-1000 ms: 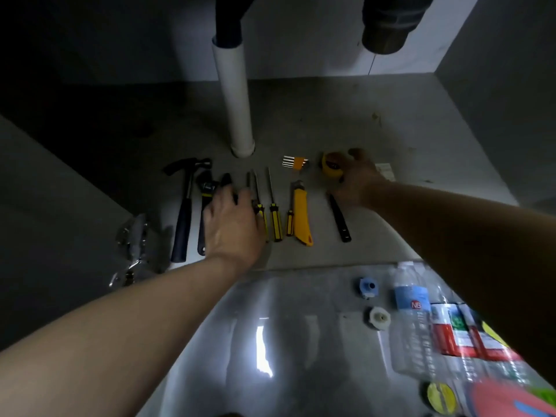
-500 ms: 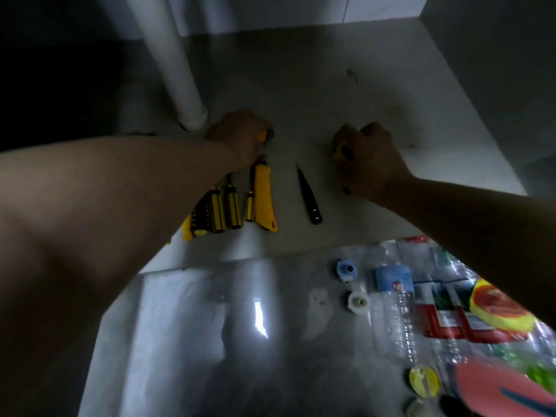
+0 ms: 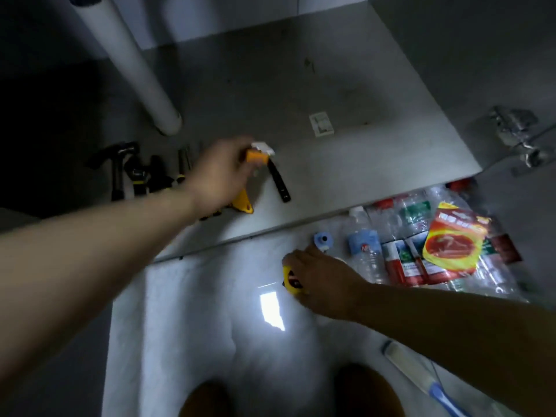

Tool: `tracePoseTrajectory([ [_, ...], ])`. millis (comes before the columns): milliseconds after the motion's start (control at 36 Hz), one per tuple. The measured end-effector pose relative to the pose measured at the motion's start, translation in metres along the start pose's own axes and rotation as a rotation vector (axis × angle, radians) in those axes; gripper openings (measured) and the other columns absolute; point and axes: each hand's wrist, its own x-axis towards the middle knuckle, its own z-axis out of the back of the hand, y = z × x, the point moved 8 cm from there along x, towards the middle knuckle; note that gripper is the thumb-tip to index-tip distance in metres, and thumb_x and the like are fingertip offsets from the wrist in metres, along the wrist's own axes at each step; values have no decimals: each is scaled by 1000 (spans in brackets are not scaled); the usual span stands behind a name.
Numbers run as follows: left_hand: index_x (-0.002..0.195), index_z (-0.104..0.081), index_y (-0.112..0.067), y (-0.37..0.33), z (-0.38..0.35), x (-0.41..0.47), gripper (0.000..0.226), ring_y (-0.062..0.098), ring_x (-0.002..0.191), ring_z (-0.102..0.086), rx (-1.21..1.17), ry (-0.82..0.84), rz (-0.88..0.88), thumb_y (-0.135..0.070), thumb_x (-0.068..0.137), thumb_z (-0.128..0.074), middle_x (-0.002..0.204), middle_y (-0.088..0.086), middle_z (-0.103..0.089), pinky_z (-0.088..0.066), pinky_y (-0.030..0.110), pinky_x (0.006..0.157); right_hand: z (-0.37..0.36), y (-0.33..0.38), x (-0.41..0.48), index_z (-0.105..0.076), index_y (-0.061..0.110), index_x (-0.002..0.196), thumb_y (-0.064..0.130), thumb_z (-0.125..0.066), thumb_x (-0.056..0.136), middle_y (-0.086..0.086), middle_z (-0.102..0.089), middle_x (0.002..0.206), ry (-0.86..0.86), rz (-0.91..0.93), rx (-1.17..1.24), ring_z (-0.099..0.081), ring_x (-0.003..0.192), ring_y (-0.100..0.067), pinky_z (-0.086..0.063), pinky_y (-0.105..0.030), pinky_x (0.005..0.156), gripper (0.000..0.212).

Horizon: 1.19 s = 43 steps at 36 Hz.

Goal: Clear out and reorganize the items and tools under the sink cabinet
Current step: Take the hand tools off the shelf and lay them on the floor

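One small tool per hand.
Head view: left hand (image 3: 219, 173) pinches the orange key set (image 3: 257, 155) above the knife (image 3: 242, 203), likely lifting it out; right hand (image 3: 320, 278) wraps the yellow tape measure (image 3: 290, 282) down at the floor (image 3: 195, 296), bottles (image 3: 364, 251) just beside.

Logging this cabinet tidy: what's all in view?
pipe: 1, white, cabinet rear left
hammer: 1, black, cabinet left
pliers: 1, black, beside hammer
screwdrivers: count unclear, behind left wrist
knife: 1, yellow, under left hand
black tool: 1, black, right of knife
key set: 1, orange, in left hand
card: 1, white, cabinet floor
hinge: 1, metal, right
tape: 1, yellow, under right hand
cap: 1, blue, by bottles
bottles: several, clear, floor right
packet: 1, red, on bottles
left hand: holds key set
right hand: grips tape
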Motion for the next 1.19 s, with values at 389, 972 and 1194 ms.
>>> tracePoseTrajectory([
  [389,97,-64,-1,23,-136,-154,13,31,77,-69,-340,465,382,-14,97,-65,84,22,-66,-58,49,74,-5,-29,47,-35,14,145,18,-46,97,-7,-44,144,8,-112,-195,-37,135,-29,-46,-43,93,49],
  [972,124,-52,-14,117,-122,-168,42,33,102,-66,-287,209,668,0,87,-65,110,15,-68,-55,47,92,-3,18,-14,-64,15,111,11,-64,81,-4,-61,110,-107,144,21,-60,96,-20,-48,-27,71,30],
  [1194,137,-51,-9,145,-92,-200,53,41,106,-59,-238,329,589,6,87,-64,112,25,-58,-47,40,98,63,48,28,-63,9,118,0,-60,79,-10,-59,117,-302,164,165,-61,100,-26,-53,-35,82,40],
])
